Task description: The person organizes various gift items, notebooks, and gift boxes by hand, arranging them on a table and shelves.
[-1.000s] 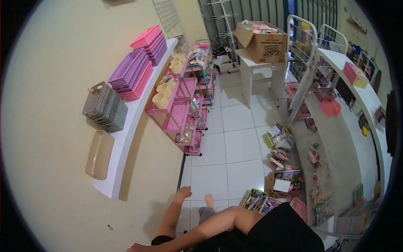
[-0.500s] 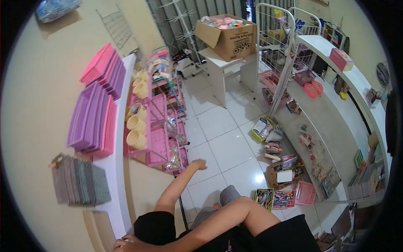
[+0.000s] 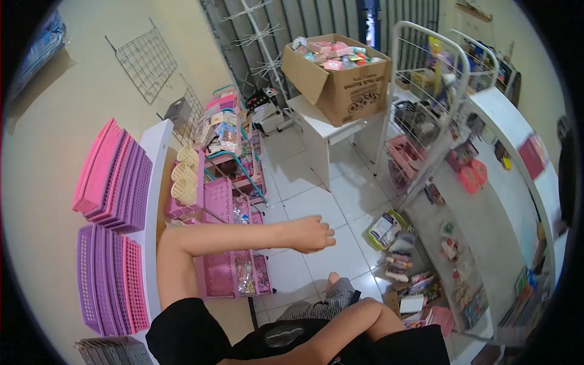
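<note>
My left hand (image 3: 312,235) is raised in mid-air over the tiled floor, fingers curled into a loose fist, and nothing shows in it. Its forearm reaches across from the left, above a pink tiered cart (image 3: 220,274) with small packets in its side trays. My right forearm (image 3: 322,340) crosses low in front of my body, and its hand is cut off by the bottom edge. To my left, stacked purple baskets (image 3: 100,280) and pink baskets (image 3: 97,164) stand along a white ledge (image 3: 159,137).
A cardboard box (image 3: 353,91) full of small goods sits on a white desk (image 3: 322,125) ahead. A white wire rack (image 3: 426,121) and a curved shelf unit (image 3: 505,237) line the right. On the floor beside them are a green basket (image 3: 384,231) and loose goods.
My left hand has come up and to the right. My right hand has left the white ledge at the lower left and dropped out of view. The view has shifted.
</note>
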`<state>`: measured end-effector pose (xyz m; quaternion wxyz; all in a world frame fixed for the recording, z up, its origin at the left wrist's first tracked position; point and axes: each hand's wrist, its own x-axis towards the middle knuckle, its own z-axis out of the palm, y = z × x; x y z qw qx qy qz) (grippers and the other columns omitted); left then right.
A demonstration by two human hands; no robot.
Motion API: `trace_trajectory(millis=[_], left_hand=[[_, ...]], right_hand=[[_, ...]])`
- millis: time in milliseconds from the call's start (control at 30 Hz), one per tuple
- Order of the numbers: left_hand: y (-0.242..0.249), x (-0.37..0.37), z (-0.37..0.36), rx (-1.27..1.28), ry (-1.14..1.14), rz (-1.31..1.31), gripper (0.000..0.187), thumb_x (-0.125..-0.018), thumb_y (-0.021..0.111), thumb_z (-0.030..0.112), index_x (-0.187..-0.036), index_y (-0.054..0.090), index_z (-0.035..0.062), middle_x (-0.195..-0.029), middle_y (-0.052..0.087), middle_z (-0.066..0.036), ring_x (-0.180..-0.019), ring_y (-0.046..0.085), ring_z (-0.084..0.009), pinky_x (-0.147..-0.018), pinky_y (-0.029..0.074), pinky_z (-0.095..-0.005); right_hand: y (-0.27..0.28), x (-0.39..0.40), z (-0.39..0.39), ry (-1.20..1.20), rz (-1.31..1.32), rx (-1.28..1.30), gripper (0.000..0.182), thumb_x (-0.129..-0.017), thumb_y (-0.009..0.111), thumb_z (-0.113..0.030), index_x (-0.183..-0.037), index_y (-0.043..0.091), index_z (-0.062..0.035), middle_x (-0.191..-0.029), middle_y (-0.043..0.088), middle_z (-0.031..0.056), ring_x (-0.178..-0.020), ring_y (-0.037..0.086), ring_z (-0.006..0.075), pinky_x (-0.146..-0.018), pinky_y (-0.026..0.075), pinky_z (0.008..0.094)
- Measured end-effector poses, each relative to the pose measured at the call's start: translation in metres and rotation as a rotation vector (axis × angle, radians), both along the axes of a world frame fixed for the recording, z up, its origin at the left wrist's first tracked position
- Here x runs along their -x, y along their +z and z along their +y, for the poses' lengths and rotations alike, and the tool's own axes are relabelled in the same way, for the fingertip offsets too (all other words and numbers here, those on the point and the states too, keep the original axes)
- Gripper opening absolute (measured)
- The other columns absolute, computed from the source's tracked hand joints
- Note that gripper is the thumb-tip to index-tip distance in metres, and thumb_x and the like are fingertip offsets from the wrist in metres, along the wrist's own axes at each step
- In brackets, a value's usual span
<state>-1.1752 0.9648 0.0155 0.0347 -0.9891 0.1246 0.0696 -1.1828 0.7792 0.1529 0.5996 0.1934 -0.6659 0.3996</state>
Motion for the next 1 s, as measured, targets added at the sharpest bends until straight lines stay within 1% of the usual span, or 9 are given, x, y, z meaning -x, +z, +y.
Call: trace_trajectory(millis=[133, 200, 433, 500, 667, 733, 833, 900, 1000], left_hand=[[0.043, -0.01, 0.076, -0.163, 0.171, -0.153, 0.01, -0.067, 0.047, 0.016, -0.073, 0.047, 0.0083, -0.069, 0.048, -0.002, -0.066, 0.051, -0.0164, -0.058, 0.038, -0.0291], [0.047, -0.008, 0.109, -0.18, 0.275, -0.247, 0.009, -0.067, 0.046, 0.016, -0.072, 0.047, 0.0081, -0.068, 0.048, -0.002, -0.066, 0.051, -0.0158, -0.057, 0.038, -0.0281], [0.008, 0.016, 0.219, -0.214, 0.344, -0.223, 0.009, -0.067, 0.046, 0.016, -0.07, 0.049, 0.0088, -0.065, 0.048, -0.002, -0.066, 0.052, -0.0138, -0.055, 0.038, -0.0287], [0.004, 0.024, 0.258, -0.203, 0.364, -0.164, 0.01, -0.068, 0.047, 0.017, -0.072, 0.049, 0.0085, -0.067, 0.049, -0.003, -0.067, 0.052, -0.0153, -0.054, 0.039, -0.03], [0.021, 0.026, 0.368, 0.066, 0.539, -0.339, 0.013, -0.07, 0.047, 0.018, -0.077, 0.049, 0.0073, -0.07, 0.049, -0.006, -0.07, 0.052, -0.0202, -0.058, 0.04, -0.0325], [0.024, 0.028, 0.41, 0.107, 0.582, -0.403, 0.015, -0.071, 0.047, 0.019, -0.08, 0.05, 0.0067, -0.073, 0.05, -0.007, -0.072, 0.052, -0.0223, -0.061, 0.041, -0.0334], [-0.002, 0.04, 0.476, 0.451, 0.79, -0.735, 0.022, -0.073, 0.048, 0.021, -0.088, 0.05, 0.0054, -0.081, 0.052, -0.01, -0.077, 0.052, -0.0255, -0.066, 0.041, -0.034], [-0.034, 0.056, 0.496, 0.753, 1.163, -0.849, 0.028, -0.073, 0.051, 0.019, -0.097, 0.049, 0.0035, -0.091, 0.052, -0.009, -0.081, 0.052, -0.022, -0.07, 0.04, -0.0304], [-0.102, 0.072, 0.507, 0.995, 1.441, -0.97, 0.026, -0.072, 0.052, 0.016, -0.094, 0.048, 0.0014, -0.087, 0.053, -0.014, -0.076, 0.053, -0.0251, -0.066, 0.042, -0.031]], right_hand=[[-0.018, -0.024, 0.084, 0.503, -0.503, 0.373, 0.009, -0.073, 0.055, -0.016, -0.073, 0.058, -0.0075, -0.084, 0.049, 0.008, -0.076, 0.043, 0.0203, -0.062, 0.032, 0.0313], [-0.033, -0.018, 0.113, -0.095, -0.32, 0.317, 0.017, -0.069, 0.058, -0.02, -0.073, 0.053, -0.0045, -0.077, 0.043, 0.0054, -0.074, 0.043, 0.0184, -0.072, 0.035, 0.03], [-0.062, -0.025, 0.22, 0.333, -0.352, 0.218, 0.011, -0.07, 0.056, -0.013, -0.079, 0.053, -0.0082, -0.078, 0.039, 0.0062, -0.076, 0.041, 0.0209, -0.07, 0.033, 0.0324], [-0.067, -0.031, 0.262, 0.547, -0.356, 0.077, 0.009, -0.071, 0.058, -0.014, -0.078, 0.06, -0.0088, -0.078, 0.046, 0.0077, -0.069, 0.042, 0.0202, -0.059, 0.032, 0.0301], [-0.072, -0.03, 0.389, 0.561, -0.508, 0.103, 0.011, -0.07, 0.058, -0.013, -0.081, 0.061, -0.0103, -0.075, 0.045, 0.0067, -0.07, 0.041, 0.02, -0.06, 0.032, 0.0318], [-0.078, -0.034, 0.441, 0.379, -0.705, 0.189, 0.013, -0.069, 0.057, -0.013, -0.081, 0.055, -0.0076, -0.078, 0.044, 0.0071, -0.077, 0.043, 0.0203, -0.069, 0.035, 0.0306], [-0.099, -0.059, 0.536, -0.013, -0.79, 0.475, 0.013, -0.068, 0.058, -0.01, -0.08, 0.057, -0.0048, -0.076, 0.051, 0.0069, -0.072, 0.049, 0.0186, -0.063, 0.038, 0.0273], [-0.121, -0.077, 0.58, -0.221, -0.867, 0.644, 0.011, -0.067, 0.059, -0.006, -0.078, 0.058, -0.0028, -0.074, 0.054, 0.008, -0.068, 0.051, 0.0178, -0.061, 0.04, 0.0263], [-0.166, -0.106, 0.651, -0.517, -0.94, 0.877, 0.009, -0.068, 0.057, -0.006, -0.076, 0.057, -0.0005, -0.073, 0.056, 0.0086, -0.065, 0.052, 0.015, -0.062, 0.04, 0.0247]])
